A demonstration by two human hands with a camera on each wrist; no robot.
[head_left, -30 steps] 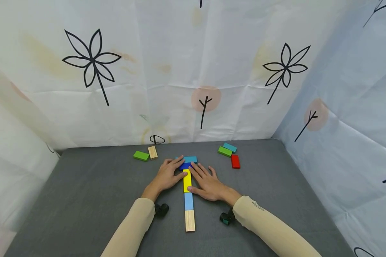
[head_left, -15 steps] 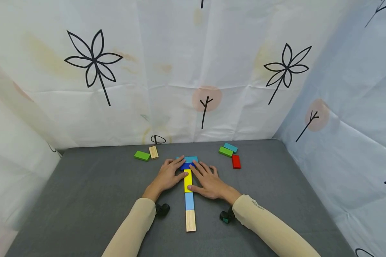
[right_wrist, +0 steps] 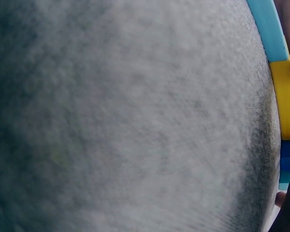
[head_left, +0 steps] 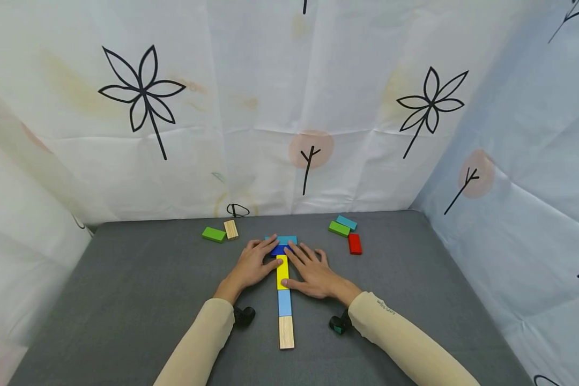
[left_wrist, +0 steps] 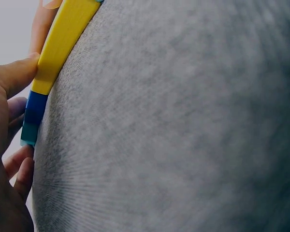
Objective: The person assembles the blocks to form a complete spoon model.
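Observation:
Flat wooden blocks lie in a T on the grey cloth. A turquoise block and a dark blue block form the crossbar. Below them run a yellow block, a light blue block and a plain wood block. My left hand has its thumb on the yellow block and its fingertips at the crossbar's left side. From the other side, my right hand touches the yellow block with its thumb, its fingertips at the crossbar's right. Fingers of both hands are extended, partly covering the crossbar.
At the back left lie a green block and a plain wood block. Another green block, a turquoise one and a red one lie at the back right. A patterned white curtain hangs behind the table.

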